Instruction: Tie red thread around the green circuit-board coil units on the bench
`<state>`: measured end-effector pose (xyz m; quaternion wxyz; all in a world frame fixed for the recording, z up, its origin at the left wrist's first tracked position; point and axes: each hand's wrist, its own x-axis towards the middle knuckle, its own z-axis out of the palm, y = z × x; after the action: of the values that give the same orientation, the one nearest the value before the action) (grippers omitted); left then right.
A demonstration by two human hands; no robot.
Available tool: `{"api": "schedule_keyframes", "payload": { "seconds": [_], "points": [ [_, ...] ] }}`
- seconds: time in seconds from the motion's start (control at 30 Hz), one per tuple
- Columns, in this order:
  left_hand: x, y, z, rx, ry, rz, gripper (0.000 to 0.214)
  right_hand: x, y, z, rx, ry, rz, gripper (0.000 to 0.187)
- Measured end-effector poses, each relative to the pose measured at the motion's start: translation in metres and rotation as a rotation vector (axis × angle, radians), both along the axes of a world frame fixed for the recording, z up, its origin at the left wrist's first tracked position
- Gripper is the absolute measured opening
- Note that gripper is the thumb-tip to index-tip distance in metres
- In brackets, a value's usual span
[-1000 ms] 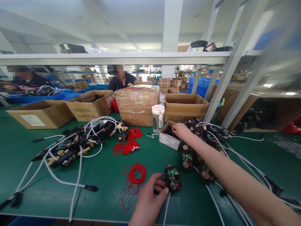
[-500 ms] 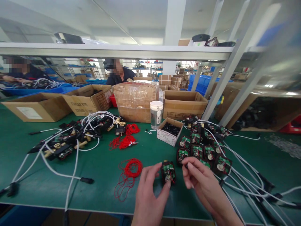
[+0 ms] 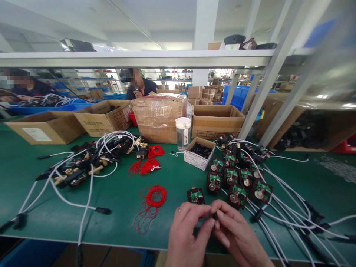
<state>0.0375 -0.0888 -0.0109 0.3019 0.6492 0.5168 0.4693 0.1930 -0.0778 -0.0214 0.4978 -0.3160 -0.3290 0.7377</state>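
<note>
My left hand (image 3: pixel 189 233) and my right hand (image 3: pixel 237 231) meet above the front of the green table. A small black part (image 3: pixel 215 216) sits between their fingertips. The right thumb and fingers pinch it, and the left thumb and forefinger close on its left side. Its exact kind is too small to tell. Just behind my left hand lies a black housing with a green circuit board (image 3: pixel 196 195), its lower half hidden by the fingers. Several similar open housings (image 3: pixel 237 194) with boards and round metal discs lie to the right.
A small carton (image 3: pixel 196 160) of black parts stands behind my hands, beside a lidded bottle (image 3: pixel 183 135). Red cord bundles (image 3: pixel 156 195) lie left. White-cabled brass assemblies (image 3: pixel 91 163) are piled farther left. Cardboard boxes (image 3: pixel 158 122) line the back, under a shelf (image 3: pixel 133 61); a co-worker (image 3: pixel 141 87) sits beyond.
My left hand has left the circuit-board housing and moved right to meet my right hand at the small black part. My right hand has come slightly down and left.
</note>
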Motion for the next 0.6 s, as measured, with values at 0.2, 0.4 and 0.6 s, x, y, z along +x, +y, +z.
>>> {"api": "schedule_keyframes", "payload": {
  "seconds": [0.2,0.4,0.6],
  "points": [
    [-0.001,0.001,-0.002,0.0,-0.014,0.007,0.021,-0.001,-0.003,-0.003,0.016,-0.007,0.011,0.025],
    [-0.007,0.003,-0.003,-0.039,0.027,-0.086,0.024,0.001,-0.004,-0.01,0.149,-0.28,-0.023,0.032],
    [-0.007,0.002,-0.007,-0.156,-0.131,-0.044,0.029,0.007,-0.006,-0.006,0.42,-0.693,-0.127,0.023]
  ]
}}
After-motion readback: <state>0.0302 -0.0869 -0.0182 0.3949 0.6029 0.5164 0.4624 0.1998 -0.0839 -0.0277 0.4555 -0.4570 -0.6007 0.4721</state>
